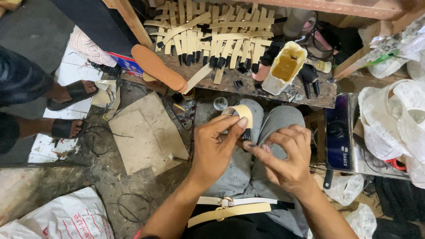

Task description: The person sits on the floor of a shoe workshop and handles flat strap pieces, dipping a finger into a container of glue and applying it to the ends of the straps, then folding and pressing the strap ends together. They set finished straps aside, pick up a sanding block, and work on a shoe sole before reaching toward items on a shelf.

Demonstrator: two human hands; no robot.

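My left hand (214, 148) and my right hand (285, 155) meet above my grey-trousered knees. Together they pinch a short cream strap (243, 114) with a black end, bent into a loop; the left thumb and forefinger press its top, the right fingertips grip its lower black end. Across my lap lie two more straps (230, 208), one white with a metal buckle, one cream. On the low wooden bench (248, 84) in front lie several cream straps (212, 33) with black tips in rows.
A cut white container of amber glue (283, 66) stands on the bench beside a tan shoe sole (159, 67). Cardboard sheets (146, 132) lie on the floor at left. Another person's sandalled feet (71, 110) are at far left. Plastic bags (394, 119) crowd the right.
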